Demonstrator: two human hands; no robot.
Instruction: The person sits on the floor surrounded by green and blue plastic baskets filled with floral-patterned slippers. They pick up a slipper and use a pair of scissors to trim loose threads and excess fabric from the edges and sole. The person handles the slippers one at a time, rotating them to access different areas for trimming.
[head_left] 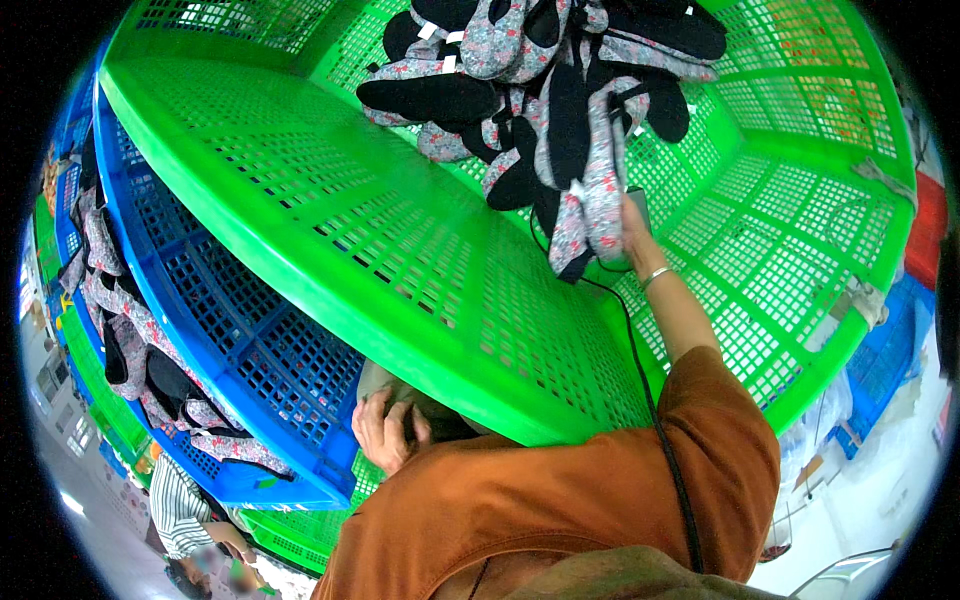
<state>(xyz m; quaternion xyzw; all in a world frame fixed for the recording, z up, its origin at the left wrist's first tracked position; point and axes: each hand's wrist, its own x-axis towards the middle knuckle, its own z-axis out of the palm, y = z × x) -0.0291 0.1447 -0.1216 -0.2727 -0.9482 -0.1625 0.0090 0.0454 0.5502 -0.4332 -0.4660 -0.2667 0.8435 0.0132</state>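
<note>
My right hand reaches into a large green plastic basket. It grips a pair of grey floral slippers; most of its fingers are hidden behind them. A heap of similar slippers with black soles lies in the basket beyond. Beside the right hand is a small dark object, partly hidden, near a black cable. Below the green basket's near rim, my left hand rests on a greyish surface, its fingers slightly bent and apart, with nothing visible in them.
On the left, a blue basket stands against the green one. More floral slippers lie along its outer side in another blue basket. A person in a striped top is at the lower left. Red and blue crates stand at the right.
</note>
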